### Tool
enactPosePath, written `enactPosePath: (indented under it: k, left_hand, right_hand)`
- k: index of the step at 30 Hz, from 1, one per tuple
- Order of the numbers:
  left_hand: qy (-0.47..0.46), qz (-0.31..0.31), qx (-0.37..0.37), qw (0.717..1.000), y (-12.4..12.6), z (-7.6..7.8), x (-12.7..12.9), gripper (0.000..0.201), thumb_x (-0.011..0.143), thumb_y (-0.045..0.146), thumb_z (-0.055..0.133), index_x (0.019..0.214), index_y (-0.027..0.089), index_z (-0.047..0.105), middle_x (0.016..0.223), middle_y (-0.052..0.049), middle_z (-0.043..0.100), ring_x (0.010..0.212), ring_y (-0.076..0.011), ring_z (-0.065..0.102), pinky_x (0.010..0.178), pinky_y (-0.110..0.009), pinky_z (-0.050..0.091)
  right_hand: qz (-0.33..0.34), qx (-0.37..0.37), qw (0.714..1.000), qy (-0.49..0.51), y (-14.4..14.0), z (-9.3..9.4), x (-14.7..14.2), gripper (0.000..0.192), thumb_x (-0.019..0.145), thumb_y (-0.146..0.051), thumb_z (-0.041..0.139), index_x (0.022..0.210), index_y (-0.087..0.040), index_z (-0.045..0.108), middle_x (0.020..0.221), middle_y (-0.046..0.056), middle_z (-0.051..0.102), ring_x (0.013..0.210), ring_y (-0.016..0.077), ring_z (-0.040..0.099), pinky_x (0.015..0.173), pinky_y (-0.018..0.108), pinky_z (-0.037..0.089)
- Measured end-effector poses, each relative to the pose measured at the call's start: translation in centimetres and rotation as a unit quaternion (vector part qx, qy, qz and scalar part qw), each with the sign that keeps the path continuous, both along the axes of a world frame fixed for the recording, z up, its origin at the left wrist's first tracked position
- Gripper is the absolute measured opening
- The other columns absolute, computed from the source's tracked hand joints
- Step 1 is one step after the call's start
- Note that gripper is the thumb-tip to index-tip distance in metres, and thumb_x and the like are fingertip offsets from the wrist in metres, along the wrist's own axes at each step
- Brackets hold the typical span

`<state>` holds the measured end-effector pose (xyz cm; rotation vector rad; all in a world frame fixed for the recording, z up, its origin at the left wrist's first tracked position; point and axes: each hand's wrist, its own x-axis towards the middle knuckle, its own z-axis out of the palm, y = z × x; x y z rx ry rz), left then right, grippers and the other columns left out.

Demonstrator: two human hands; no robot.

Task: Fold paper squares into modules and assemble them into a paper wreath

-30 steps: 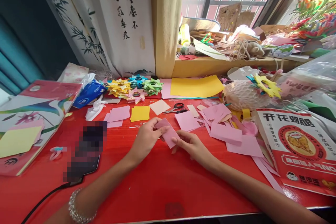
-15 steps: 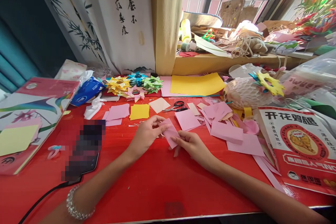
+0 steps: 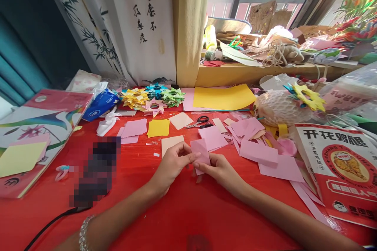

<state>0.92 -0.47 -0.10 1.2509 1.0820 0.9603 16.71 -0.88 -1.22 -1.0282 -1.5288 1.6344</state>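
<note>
A small pink folded paper [image 3: 200, 150] is held upright between both hands over the red table. My left hand [image 3: 174, 161] pinches its left edge between thumb and fingers. From the other side my right hand [image 3: 219, 168] grips its lower right part, thumb in front. The fingers behind the paper are partly hidden. Just beyond my left hand lies a pale peach paper [image 3: 171, 142], partly covered by the hand. Black-handled scissors [image 3: 202, 120] rest behind the pink paper, beside a pink sheet [image 3: 212, 136].
Pink papers [image 3: 137, 128] and a yellow stack [image 3: 158, 128] lie at the back, before folded paper stars [image 3: 154, 96]. Loose pink pieces [image 3: 258, 151] and a red-and-white snack bag [image 3: 338, 172] occupy the right. A blurred phone [image 3: 96, 176] with a cable and a large book [image 3: 44, 125] are left.
Both hands have shifted slightly right in view, and the pink paper now stands more upright than its earlier slant. More of the peach paper shows behind my left hand. The view has turned slightly.
</note>
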Motion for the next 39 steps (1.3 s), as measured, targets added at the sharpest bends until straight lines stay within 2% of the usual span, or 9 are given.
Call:
enactPosePath:
  k: [6, 11, 17, 24, 29, 35, 39]
  left_hand:
    - [0.059, -0.050, 0.039, 0.996, -0.2, 0.1, 0.1, 0.022, 0.074, 0.036, 0.063, 0.070, 0.017, 0.052, 0.073, 0.002, 0.055, 0.070, -0.0124, 0.050, 0.065, -0.024, 0.038]
    - [0.071, -0.018, 0.017, 0.997, 0.1, 0.7, -0.4, 0.026, 0.074, 0.035, 0.062, 0.061, 0.016, 0.049, 0.062, 0.004, 0.048, 0.062, -0.0106, 0.043, 0.061, -0.024, 0.035]
    - [0.083, -0.004, 0.032, 0.996, 0.4, 1.8, -1.0, 0.023, 0.073, 0.035, 0.062, 0.061, 0.015, 0.055, 0.062, 0.002, 0.049, 0.063, -0.0121, 0.043, 0.062, -0.024, 0.034]
    - [0.065, 0.002, 0.039, 0.997, 0.9, 1.3, -1.2, 0.028, 0.077, 0.038, 0.057, 0.059, 0.016, 0.055, 0.062, 0.001, 0.051, 0.065, -0.0127, 0.046, 0.064, -0.025, 0.037]
    - [0.063, -0.005, 0.043, 0.997, 1.2, 0.8, -1.3, 0.023, 0.077, 0.037, 0.058, 0.068, 0.015, 0.061, 0.066, 0.001, 0.053, 0.065, -0.0120, 0.047, 0.064, -0.024, 0.038]
    - [0.056, 0.007, 0.019, 0.998, 1.3, 1.2, -1.5, 0.022, 0.074, 0.036, 0.064, 0.071, 0.015, 0.058, 0.065, 0.002, 0.055, 0.063, -0.0107, 0.049, 0.065, -0.024, 0.043]
    - [0.064, 0.012, 0.031, 0.997, 1.6, 1.4, -1.8, 0.023, 0.074, 0.036, 0.064, 0.070, 0.015, 0.057, 0.064, 0.002, 0.054, 0.062, -0.0105, 0.050, 0.064, -0.024, 0.043]
  right_hand:
    - [0.012, -0.017, 0.999, -0.027, 0.0, -0.6, 0.2, 0.037, 0.078, -0.050, 0.057, 0.070, -0.015, 0.054, 0.061, 0.000, 0.060, 0.057, 0.0128, 0.058, 0.057, 0.024, 0.043]
    - [0.055, -0.020, 0.998, -0.028, 0.0, -0.6, 0.3, 0.035, 0.076, -0.048, 0.061, 0.068, -0.014, 0.054, 0.059, 0.001, 0.060, 0.054, 0.0115, 0.056, 0.055, 0.023, 0.043]
    - [0.049, -0.042, 0.998, 0.006, 0.0, -0.4, 0.3, 0.035, 0.071, -0.048, 0.066, 0.068, -0.014, 0.055, 0.058, -0.001, 0.059, 0.052, 0.0106, 0.055, 0.053, 0.023, 0.044]
    - [0.052, -0.032, 0.998, -0.004, 0.1, -0.8, 0.4, 0.031, 0.077, -0.044, 0.062, 0.073, -0.013, 0.057, 0.066, 0.002, 0.063, 0.054, 0.0112, 0.057, 0.056, 0.024, 0.046]
    - [0.059, -0.038, 0.998, -0.006, 0.2, -1.0, 0.3, 0.029, 0.076, -0.040, 0.064, 0.074, -0.013, 0.056, 0.065, 0.001, 0.062, 0.055, 0.0109, 0.057, 0.056, 0.024, 0.046]
    - [0.057, -0.042, 0.997, -0.016, 0.2, -0.7, 0.2, 0.029, 0.075, -0.041, 0.065, 0.073, -0.013, 0.055, 0.065, 0.001, 0.061, 0.054, 0.0110, 0.057, 0.056, 0.025, 0.046]
    - [0.057, -0.039, 0.997, -0.015, 0.2, -0.7, 0.3, 0.028, 0.077, -0.039, 0.063, 0.074, -0.013, 0.054, 0.064, 0.001, 0.062, 0.053, 0.0104, 0.056, 0.055, 0.024, 0.045]
